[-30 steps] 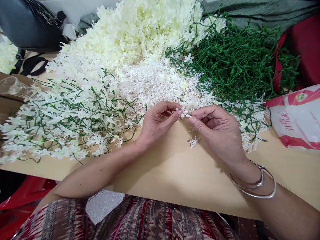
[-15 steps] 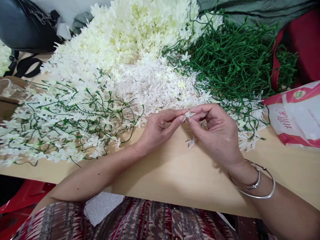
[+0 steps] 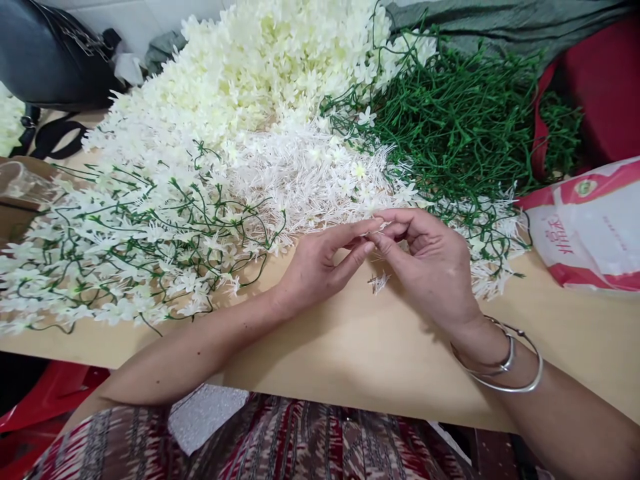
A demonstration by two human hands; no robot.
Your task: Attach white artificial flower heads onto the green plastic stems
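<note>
Over the middle of the table, my left hand and my right hand meet at the fingertips. Both are closed in a pinch on a small white flower piece, mostly covered by the fingers. A small loose bunch of white stamens lies on the table just below them. Behind the hands spreads a heap of thin white stamens. To the left lie white artificial flowers on green stems.
Cream petals are piled at the back. Bare green plastic stems form a heap at the back right, beside a red bag. A pink and white packet lies right, a black bag back left. The wooden table has its edge near my body.
The white flower piece showed more between the fingertips before; now the fingers cover most of it. The view has shifted slightly, and my hands stay close together.
</note>
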